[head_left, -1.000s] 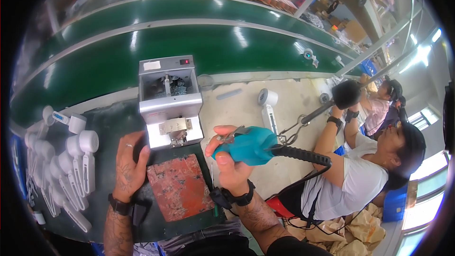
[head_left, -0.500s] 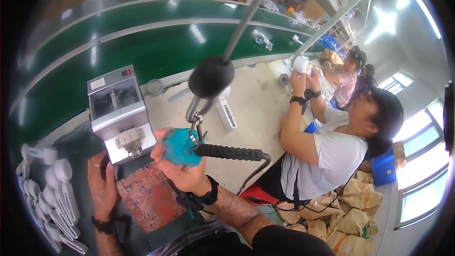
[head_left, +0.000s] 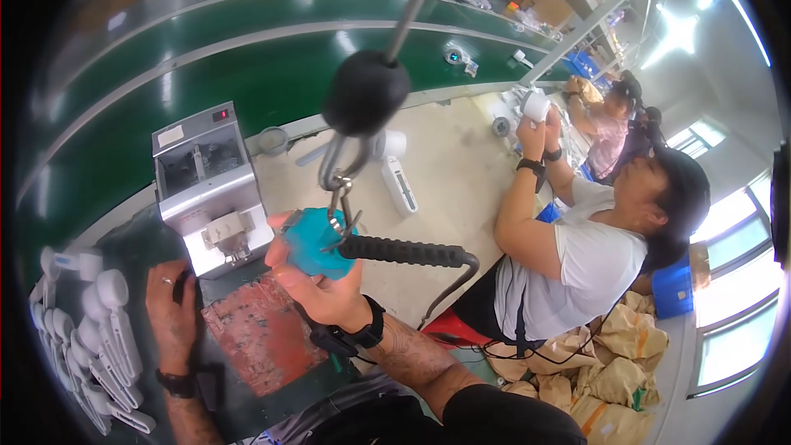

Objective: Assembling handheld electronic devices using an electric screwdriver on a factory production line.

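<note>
My right hand is wrapped round a teal electric screwdriver, seen from its top end; its tip is hidden. The screwdriver hangs from a metal hook below a black stopper, and a ribbed black cord sleeve leaves it to the right. My left hand rests on the dark bench with thumb and fingers apart, holding nothing. Just beyond its fingers stands a silver screw feeder. A worn red pad lies between my forearms.
Several white cup-headed handles are piled at the left. Another white handle lies on the pale table. A green conveyor belt runs behind. On the right, a co-worker holds a white round part. Brown sacks lie beyond.
The view has shifted slightly. My right hand, with the screwdriver, sits a little higher against the feeder; my left hand has drawn slightly leftward. The co-worker still holds the white part.
</note>
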`<move>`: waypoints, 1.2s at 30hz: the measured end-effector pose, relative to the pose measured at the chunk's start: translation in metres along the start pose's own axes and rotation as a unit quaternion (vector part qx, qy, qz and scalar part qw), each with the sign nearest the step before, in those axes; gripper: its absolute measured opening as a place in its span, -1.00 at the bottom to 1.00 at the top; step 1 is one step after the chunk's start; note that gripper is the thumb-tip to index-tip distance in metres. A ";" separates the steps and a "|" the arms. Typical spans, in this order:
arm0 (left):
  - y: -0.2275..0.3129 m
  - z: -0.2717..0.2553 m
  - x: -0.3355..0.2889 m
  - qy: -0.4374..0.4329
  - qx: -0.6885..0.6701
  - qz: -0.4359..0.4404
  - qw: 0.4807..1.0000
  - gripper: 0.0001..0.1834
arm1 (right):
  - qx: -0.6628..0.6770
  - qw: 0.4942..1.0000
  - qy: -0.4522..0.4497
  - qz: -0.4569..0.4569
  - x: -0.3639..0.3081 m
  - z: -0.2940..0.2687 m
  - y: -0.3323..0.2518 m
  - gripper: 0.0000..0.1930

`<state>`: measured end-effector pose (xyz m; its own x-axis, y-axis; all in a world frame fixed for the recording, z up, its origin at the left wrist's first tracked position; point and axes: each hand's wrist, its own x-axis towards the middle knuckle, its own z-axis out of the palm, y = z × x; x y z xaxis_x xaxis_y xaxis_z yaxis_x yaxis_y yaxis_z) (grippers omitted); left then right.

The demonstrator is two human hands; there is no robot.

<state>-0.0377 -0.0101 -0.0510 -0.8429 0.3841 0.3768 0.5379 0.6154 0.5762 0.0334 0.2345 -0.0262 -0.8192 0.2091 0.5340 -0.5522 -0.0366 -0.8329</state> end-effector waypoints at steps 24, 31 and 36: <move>0.001 -0.001 -0.002 0.011 0.033 0.076 0.996 -0.90 | -0.012 0.999 0.004 0.038 -0.003 0.002 -0.004 -0.55; 0.006 0.001 -0.005 -0.002 0.028 0.057 0.998 -0.91 | -0.029 1.000 0.011 0.000 -0.003 -0.001 -0.002 -0.57; -0.019 -0.007 -0.011 0.038 -0.050 0.014 0.998 -0.97 | 0.090 0.994 0.058 0.026 -0.007 0.024 0.008 -0.61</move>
<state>-0.0389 -0.0304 -0.0611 -0.8259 0.3452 0.4459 0.5636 0.5316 0.6323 0.0305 0.2094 -0.0332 -0.8297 0.3127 0.4624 -0.5374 -0.2230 -0.8133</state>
